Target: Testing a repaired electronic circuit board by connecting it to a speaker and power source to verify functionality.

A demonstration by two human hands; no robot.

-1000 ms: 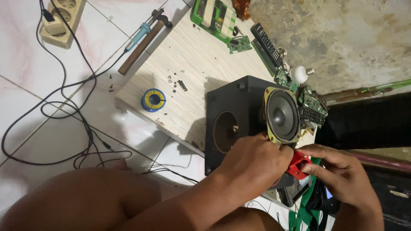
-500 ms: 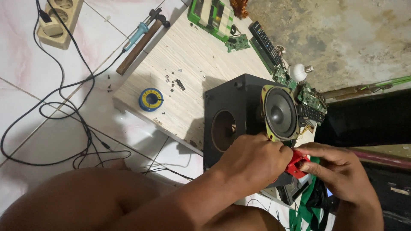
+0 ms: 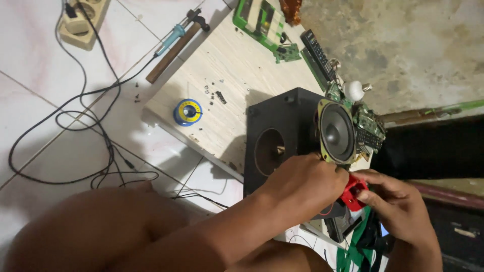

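Red plastic part (image 3: 354, 191) is pinched in the closed right hand (image 3: 398, 206), just below the speaker driver (image 3: 337, 132). The left hand (image 3: 302, 181), nearer, is curled shut at the driver's lower rim, beside the black speaker box (image 3: 275, 131).

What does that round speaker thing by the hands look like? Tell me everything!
The round speaker has a dark grey cone with a domed cap in the middle, ringed by a yellowish, brassy-looking metal frame. It is out of the black box, standing on edge beside the box's empty round hole. The left hand touches its lower rim; the right hand holds a small red part just below it.
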